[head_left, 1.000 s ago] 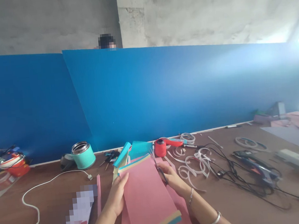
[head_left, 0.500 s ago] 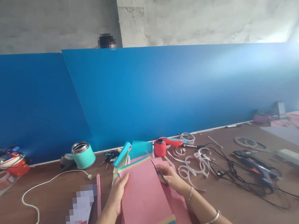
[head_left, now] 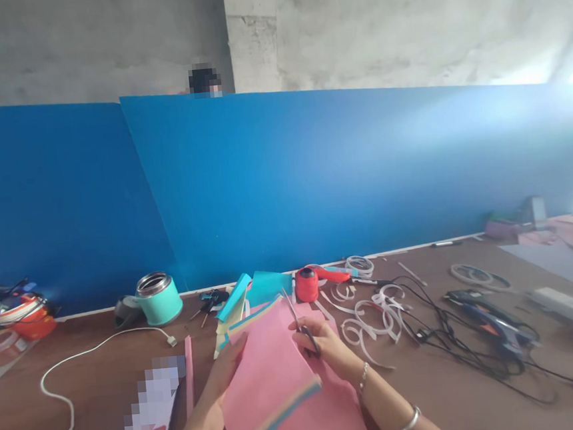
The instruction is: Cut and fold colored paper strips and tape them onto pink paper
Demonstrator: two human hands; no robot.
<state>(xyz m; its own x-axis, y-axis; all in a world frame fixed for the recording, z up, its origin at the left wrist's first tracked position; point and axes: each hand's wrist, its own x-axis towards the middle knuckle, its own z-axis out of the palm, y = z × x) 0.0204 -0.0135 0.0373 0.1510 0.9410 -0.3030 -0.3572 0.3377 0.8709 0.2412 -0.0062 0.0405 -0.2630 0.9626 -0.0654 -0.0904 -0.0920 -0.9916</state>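
My left hand (head_left: 225,374) grips the left edge of a pink paper sheet (head_left: 266,357), its fingers partly hidden behind it. Tan and blue strips run along the sheet's far and near ends, and the sheet is bowed. In my right hand (head_left: 333,351) are scissors with dark handles (head_left: 309,341), the fingers in the loops and the blades pointing away along the sheet's right edge. I cannot tell whether the blades touch the paper. More pink paper (head_left: 341,414) lies underneath. Just beyond are rolled turquoise paper (head_left: 234,298) and a red tape-like roll (head_left: 307,285).
A turquoise metal-rimmed container (head_left: 159,300) and a white cable (head_left: 51,389) are at left. Curled white strips (head_left: 371,321), black cords (head_left: 452,334) and a dark corded tool (head_left: 497,330) lie at right. A blue partition (head_left: 313,172) stands behind; a person's head (head_left: 204,79) shows above it.
The pink sheet has bowed and tilted, its near striped end shifting up and left. The scissors have turned slightly in my right hand, showing more of the handles.
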